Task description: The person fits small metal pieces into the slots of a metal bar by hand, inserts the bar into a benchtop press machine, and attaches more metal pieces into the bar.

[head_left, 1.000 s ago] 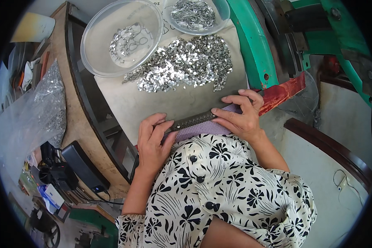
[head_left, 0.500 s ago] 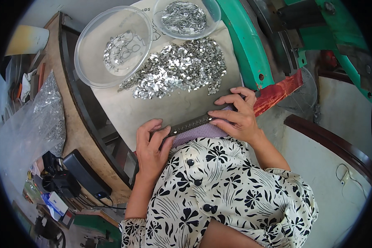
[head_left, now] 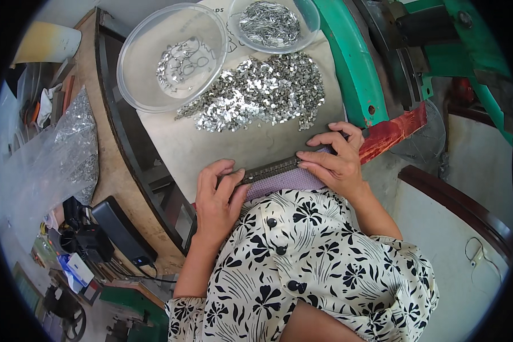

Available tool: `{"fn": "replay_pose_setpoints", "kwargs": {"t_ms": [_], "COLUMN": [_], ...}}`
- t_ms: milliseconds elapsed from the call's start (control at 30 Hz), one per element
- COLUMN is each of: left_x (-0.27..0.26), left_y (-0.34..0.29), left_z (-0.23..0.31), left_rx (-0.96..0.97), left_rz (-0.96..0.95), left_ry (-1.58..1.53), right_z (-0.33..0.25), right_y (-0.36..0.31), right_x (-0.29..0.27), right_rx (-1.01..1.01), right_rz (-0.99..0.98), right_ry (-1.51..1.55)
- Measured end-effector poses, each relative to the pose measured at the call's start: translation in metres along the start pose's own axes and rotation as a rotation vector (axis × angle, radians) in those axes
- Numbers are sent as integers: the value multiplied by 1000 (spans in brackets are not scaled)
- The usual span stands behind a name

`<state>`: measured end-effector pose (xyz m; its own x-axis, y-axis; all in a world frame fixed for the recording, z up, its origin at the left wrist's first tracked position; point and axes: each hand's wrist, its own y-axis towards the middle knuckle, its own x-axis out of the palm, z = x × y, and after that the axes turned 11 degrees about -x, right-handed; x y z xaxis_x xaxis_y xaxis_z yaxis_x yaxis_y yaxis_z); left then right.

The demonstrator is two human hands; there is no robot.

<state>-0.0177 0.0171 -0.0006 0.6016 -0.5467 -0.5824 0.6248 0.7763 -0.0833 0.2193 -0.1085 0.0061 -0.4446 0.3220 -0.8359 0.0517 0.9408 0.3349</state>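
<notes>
A long dark metal strip [head_left: 271, 169] with a row of small notches lies across the near edge of the work surface, in front of my body. My left hand [head_left: 215, 196] holds its left end, thumb and index finger bent in close together. Toward the other end, my right hand [head_left: 339, 162] has thumb and index fingertips pressed near a small shiny piece on the strip; its other fingers curl over the far side. A purple woven cloth [head_left: 284, 182] lies along the strip's near side. Beyond the hands spreads a heap of small silvery metal pieces [head_left: 262, 91].
The heap rests on a pale sheet [head_left: 174, 151]. Behind it stand a clear round tub [head_left: 122, 85] with a few metal bits and a smaller bowl [head_left: 313, 28] of thin metal pieces. A green machine frame [head_left: 356, 62] rises at right; a plastic bag of metal pieces [head_left: 77, 137] sits at left.
The whole scene has shifted slightly rightward in the picture as the head moved. Both hands stay at the strip, with hardly any change in their grip.
</notes>
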Motion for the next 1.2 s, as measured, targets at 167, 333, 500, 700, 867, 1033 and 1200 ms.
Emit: {"fn": "replay_pose_setpoints", "kwargs": {"t_ms": [167, 333, 500, 700, 867, 1033, 1200], "left_x": [-6, -7, -3, -5, -13, -20, -22], "left_y": [4, 9, 10, 8, 11, 9, 14], "left_z": [9, 13, 14, 21, 19, 17, 23], "left_rx": [-3, 97, 128, 97, 33, 77, 157], "left_rz": [-3, 9, 23, 38, -15, -61, -96], "left_ry": [31, 116, 187, 241, 97, 176, 309], "right_z": [0, 0, 1, -8, -13, -12, -12], "right_y": [1, 0, -4, 0, 11, 15, 14], "right_x": [-1, -2, -4, -8, -6, -10, -14], "right_rx": [10, 19, 29, -49, -113, -125, -99], "right_rz": [-9, 11, 85, 65, -79, -151, -109], "right_ry": [-3, 45, 63, 11, -131, -102, -85]}}
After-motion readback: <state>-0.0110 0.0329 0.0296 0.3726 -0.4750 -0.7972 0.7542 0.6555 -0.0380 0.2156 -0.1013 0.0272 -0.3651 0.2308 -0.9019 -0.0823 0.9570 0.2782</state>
